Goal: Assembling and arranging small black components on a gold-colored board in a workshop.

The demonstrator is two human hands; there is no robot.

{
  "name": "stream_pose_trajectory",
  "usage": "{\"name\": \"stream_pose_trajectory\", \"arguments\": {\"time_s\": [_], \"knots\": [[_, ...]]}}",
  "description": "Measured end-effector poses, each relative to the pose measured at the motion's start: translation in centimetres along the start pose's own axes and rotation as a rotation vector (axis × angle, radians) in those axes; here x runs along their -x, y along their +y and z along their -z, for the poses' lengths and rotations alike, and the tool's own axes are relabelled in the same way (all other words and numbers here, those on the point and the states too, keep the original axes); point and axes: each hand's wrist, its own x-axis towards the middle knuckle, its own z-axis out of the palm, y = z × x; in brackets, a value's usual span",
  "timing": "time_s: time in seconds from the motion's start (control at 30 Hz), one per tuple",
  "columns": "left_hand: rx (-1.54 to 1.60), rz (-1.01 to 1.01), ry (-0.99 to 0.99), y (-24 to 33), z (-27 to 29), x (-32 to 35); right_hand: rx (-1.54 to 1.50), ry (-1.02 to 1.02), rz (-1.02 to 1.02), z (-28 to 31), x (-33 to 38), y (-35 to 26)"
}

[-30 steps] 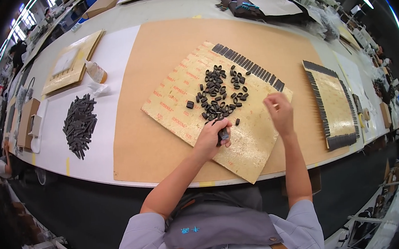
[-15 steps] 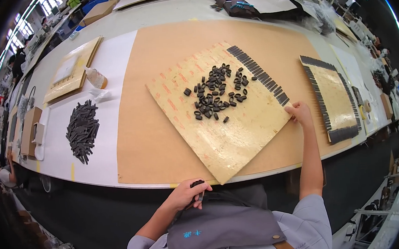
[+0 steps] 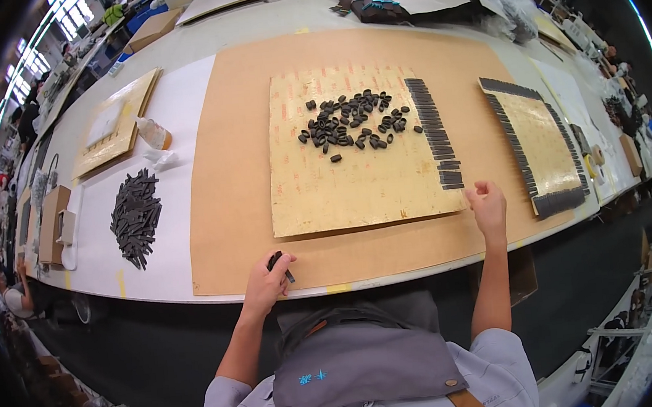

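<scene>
A square yellowish board (image 3: 371,188) lies on brown paper before me, tilted little from straight. Scattered over its upper part is a heap of small black loops (image 3: 342,118). Along its right side runs a column of flat dark strips (image 3: 433,122). My left hand (image 3: 266,283), near the table's front edge, is closed round a small dark object with a thin tip; its kind is unclear. Beside the board's lower right corner is my right hand (image 3: 487,210), its fingers loosely curled and apart, with nothing visible in them. Whether a fingertip touches the corner I cannot tell.
A pile of dark strips (image 3: 136,217) lies on white paper at left, near a bottle (image 3: 153,133) and stacked boards (image 3: 115,128). At right stands another board (image 3: 544,148) edged with dark strips. A dark bag (image 3: 379,6) sits at the far side.
The board has turned clockwise and moved away from the front edge, its loops and strips with it. My right hand has loosened from the corner; my left hand has moved forward and left over the table.
</scene>
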Motion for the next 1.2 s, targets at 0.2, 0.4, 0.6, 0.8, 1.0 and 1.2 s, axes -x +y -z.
{"name": "stream_pose_trajectory", "arguments": {"time_s": [0.2,0.4,0.6,0.8,1.0,1.2], "knots": [[0.040,-0.221,0.271,0.1,1.5,-2.1,0.085,-0.050,0.283,-5.1,-9.7,-6.8],[0.207,-0.172,0.282,-0.3,2.0,-2.8,0.052,-0.194,0.310,-10.3,-14.2,-9.5],[0.179,-0.128,0.246,0.2,2.1,-4.0,0.295,-0.088,0.315,-11.6,-18.6,-7.9],[0.079,-0.052,0.236,0.7,2.7,-3.5,-0.105,-0.181,0.215,-4.6,-10.9,-10.7],[-0.056,-0.023,0.167,1.7,2.7,-4.5,0.036,-0.025,-0.255,2.2,-0.6,-0.6],[-0.223,0.002,0.183,2.5,2.7,-5.4,-0.436,-0.271,-0.355,-0.3,2.1,1.4]]}}
